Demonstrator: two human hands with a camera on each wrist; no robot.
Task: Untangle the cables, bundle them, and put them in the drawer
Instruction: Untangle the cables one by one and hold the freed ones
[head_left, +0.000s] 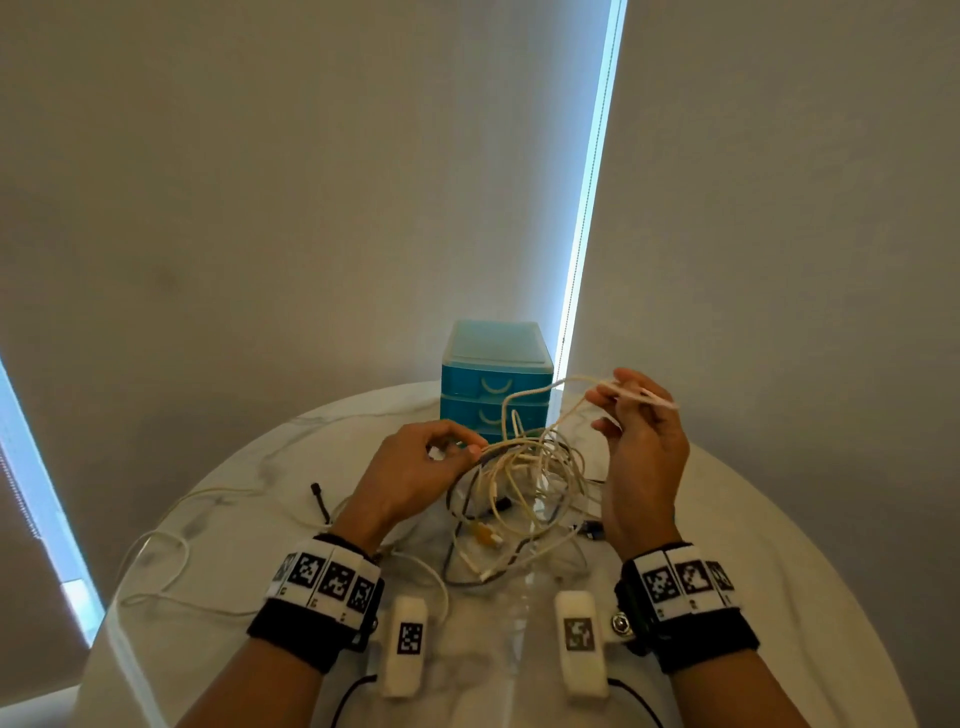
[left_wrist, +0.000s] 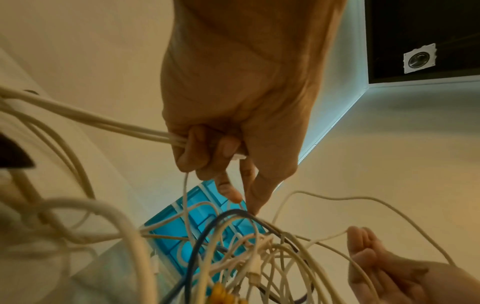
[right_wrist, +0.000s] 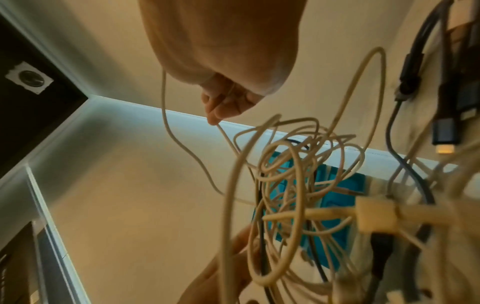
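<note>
blue drawer unit, drawers closed, contents unseen

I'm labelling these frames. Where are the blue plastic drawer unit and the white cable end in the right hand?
blue plastic drawer unit (head_left: 496, 382): head view, top drawer front.
white cable end (head_left: 657, 399): head view, stiff tip beyond the right hand's fingers.

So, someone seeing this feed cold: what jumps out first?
The tangle of cables, mostly white, lifted above the round white table between both hands. The left hand pinches the knot from the left, while the right hand draws a single white cable up and away. Behind them, at the table's far edge, stands a blue drawer unit with its drawers shut.
</note>
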